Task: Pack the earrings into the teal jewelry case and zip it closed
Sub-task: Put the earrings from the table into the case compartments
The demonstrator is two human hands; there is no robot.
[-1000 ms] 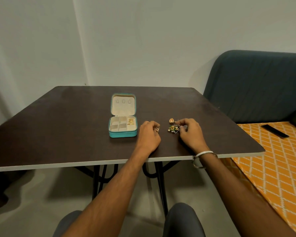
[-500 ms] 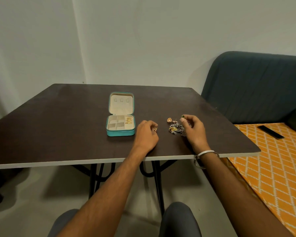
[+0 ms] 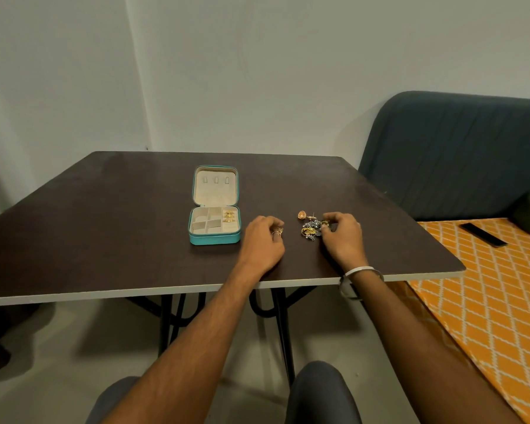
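Note:
The teal jewelry case (image 3: 214, 238) lies open on the dark table (image 3: 104, 215), its lid flat behind it. Gold earrings (image 3: 228, 216) sit in its right compartments. A small pile of gold and silver earrings (image 3: 311, 229) lies right of the case, with one gold earring (image 3: 302, 214) apart at its far edge. My left hand (image 3: 263, 241) rests curled on the table between case and pile, pinching a small gold earring (image 3: 278, 231). My right hand (image 3: 343, 237) is at the pile's right side, fingertips closed on a piece there.
A dark blue sofa back (image 3: 453, 154) stands right of the table over an orange patterned cover (image 3: 487, 301), where a black remote (image 3: 484, 235) lies. The table's near edge runs just under my wrists. My knees are below.
My right hand has dropped from a lifted pinch back onto the pile's right side. The left hand has stayed put with its earring. The view shifted slightly.

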